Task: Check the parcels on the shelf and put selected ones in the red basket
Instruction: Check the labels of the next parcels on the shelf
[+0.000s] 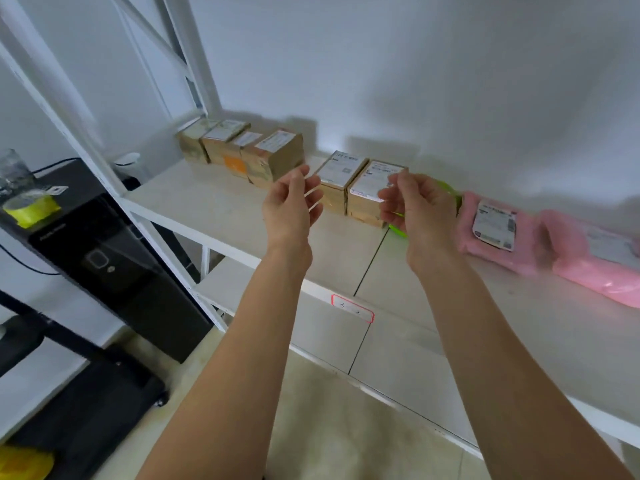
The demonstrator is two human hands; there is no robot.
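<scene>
Several brown cardboard parcels with white labels stand in a row along the back of the white shelf point(214, 216). Two of them, the left parcel point(337, 171) and the right parcel point(370, 192), sit in the middle. My left hand point(291, 206) hovers in front of the left one with fingers loosely curled, holding nothing. My right hand point(419, 206) hovers in front of the right one, fingers also relaxed and empty. A green parcel point(450, 192) lies mostly hidden behind my right hand. Two pink bag parcels point(491, 233) point(599, 265) lie to the right. No red basket is in view.
A group of cardboard parcels point(242, 154) stands at the shelf's back left. A red-edged label point(353, 308) is stuck on the shelf's front edge. A black machine point(100, 258) with a yellow-lidded container point(31, 206) stands left of the white shelf post point(79, 133).
</scene>
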